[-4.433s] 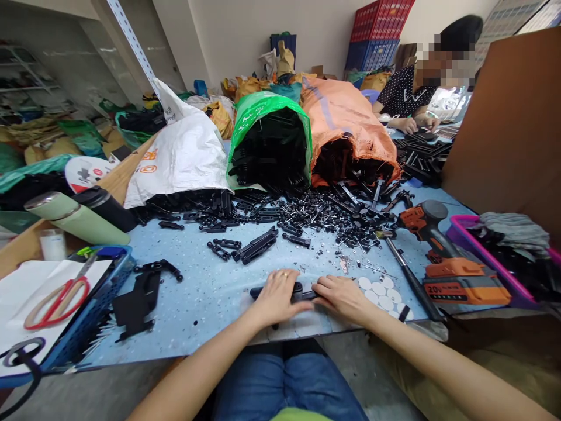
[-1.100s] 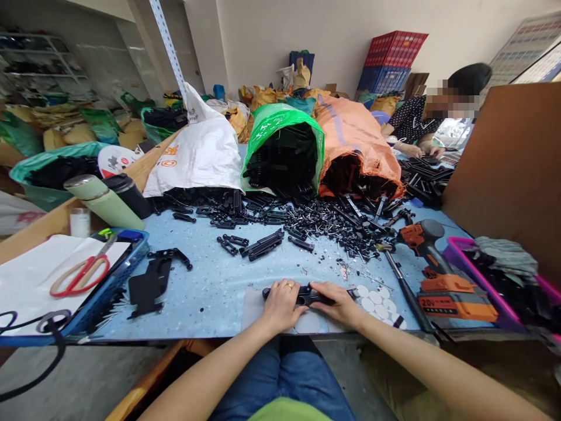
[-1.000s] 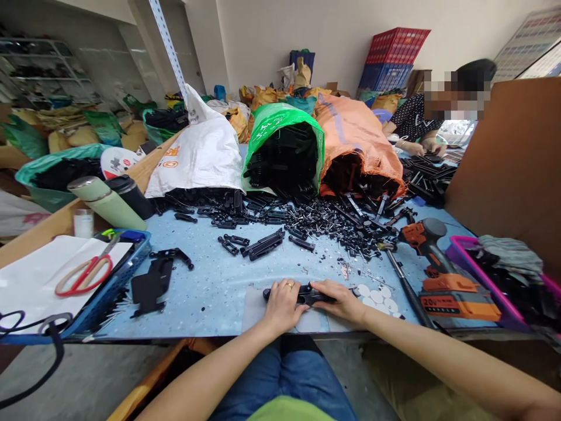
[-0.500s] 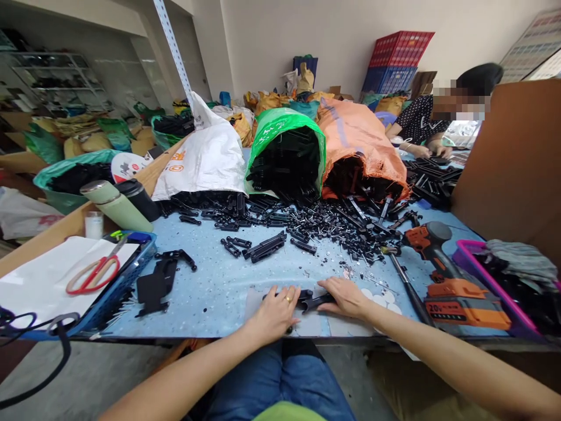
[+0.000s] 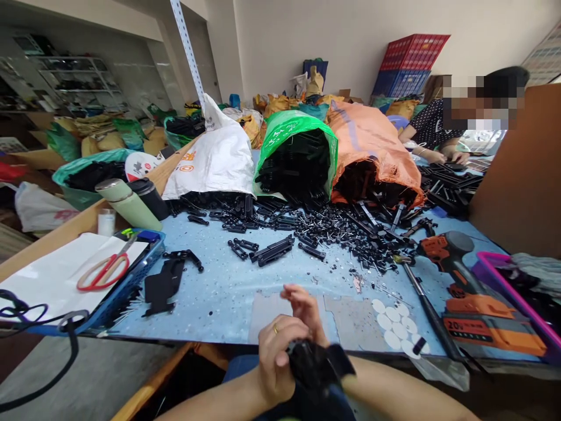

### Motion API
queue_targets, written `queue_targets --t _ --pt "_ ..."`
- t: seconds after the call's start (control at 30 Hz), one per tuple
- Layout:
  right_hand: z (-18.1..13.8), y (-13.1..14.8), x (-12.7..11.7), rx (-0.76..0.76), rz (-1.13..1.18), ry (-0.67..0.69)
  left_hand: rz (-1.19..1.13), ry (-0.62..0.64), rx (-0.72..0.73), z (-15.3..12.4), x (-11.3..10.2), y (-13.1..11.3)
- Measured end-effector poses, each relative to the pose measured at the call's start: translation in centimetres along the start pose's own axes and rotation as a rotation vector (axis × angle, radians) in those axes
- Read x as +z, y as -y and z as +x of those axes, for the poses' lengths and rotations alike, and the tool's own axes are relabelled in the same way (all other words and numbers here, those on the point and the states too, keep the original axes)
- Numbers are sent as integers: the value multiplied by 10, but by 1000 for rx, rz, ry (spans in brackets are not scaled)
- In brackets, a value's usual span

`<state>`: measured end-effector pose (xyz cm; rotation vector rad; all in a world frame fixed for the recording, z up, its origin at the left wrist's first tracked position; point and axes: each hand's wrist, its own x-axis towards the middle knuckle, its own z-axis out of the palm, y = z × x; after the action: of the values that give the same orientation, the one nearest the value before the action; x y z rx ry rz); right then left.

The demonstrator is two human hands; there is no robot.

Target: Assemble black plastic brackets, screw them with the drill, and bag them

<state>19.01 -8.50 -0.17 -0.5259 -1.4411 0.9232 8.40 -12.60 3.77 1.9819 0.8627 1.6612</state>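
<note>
Close to my body, at the table's front edge, is a blurred black plastic part (image 5: 318,368). My left hand (image 5: 276,354), wearing a ring, is curled against its left end and appears to grip it. Behind that hand rises my right hand (image 5: 307,310), its fingers loosely stretched and apart; the black part covers some of its wrist. Grey sheets (image 5: 355,321) lie on the table beyond, with white round discs (image 5: 394,324) at their right. An assembled black bracket (image 5: 164,286) lies to the left.
Black parts and screws (image 5: 333,231) spill from a white sack (image 5: 214,164), green sack (image 5: 302,120) and orange sack (image 5: 377,140). At right are a hammer (image 5: 432,313), a cordless drill (image 5: 486,316) and a pink-rimmed basket (image 5: 504,275). Scissors (image 5: 103,272) lie left. A co-worker (image 5: 438,126) sits far right.
Both hands have come off the grey sheets toward my body, bringing the black part with them. The white discs now show fully. The view has shifted slightly left.
</note>
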Motion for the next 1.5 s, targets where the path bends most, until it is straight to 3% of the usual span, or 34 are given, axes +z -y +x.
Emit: queue_targets --t 0.07,0.13,0.23,0.3,0.37,0.53,0.6,0.67,0.7,0.77,0.9,0.97,1.03,1.17,1.23,1.3,1.37,1.5 --pt "20 -36 6 -27 -157 101 208 1 92 -2 -3 29" --pt "56 -69 -6 -97 -442 356 512 80 104 0 -10 64" --pt "111 -105 -45 -161 -979 629 846 348 23 5 -26 102" --pt "130 -118 -70 -157 -1197 773 923 532 37 6 -33 112" --pt "134 -124 -83 -149 -1315 813 930 646 44 8 -33 117" --pt "150 -140 -83 -127 -1337 672 907 695 -43 37 -7 144" --pt "183 -150 -89 -27 -1349 456 890 684 -48 56 3 156" --pt "223 -162 -106 146 -1377 142 873 643 -38 72 3 162" --pt "243 -167 -116 233 -1378 6 873 606 -45 77 -2 164" --pt "273 -177 -139 334 -1356 -131 922 498 -123 83 -22 166" --pt "294 -186 -165 397 -1247 -178 1173 280 -555 85 -77 180" --pt "287 -182 -164 424 -1163 -205 1232 284 -805 85 -94 191" --pt "271 -171 -156 436 -1060 -218 1215 338 -974 84 -98 200" --pt "197 -122 -135 409 -870 -159 1175 353 -1047 81 -86 204" --pt "142 -90 -130 388 -692 -12 1183 339 -1030 76 -87 197" --pt "87 -59 -130 416 -574 167 1205 318 -967 67 -96 186" --pt "43 -35 -131 475 -592 305 1199 248 -809 56 -109 172" --pt "8 -18 -128 469 -819 500 925 18 -363 37 -115 134"
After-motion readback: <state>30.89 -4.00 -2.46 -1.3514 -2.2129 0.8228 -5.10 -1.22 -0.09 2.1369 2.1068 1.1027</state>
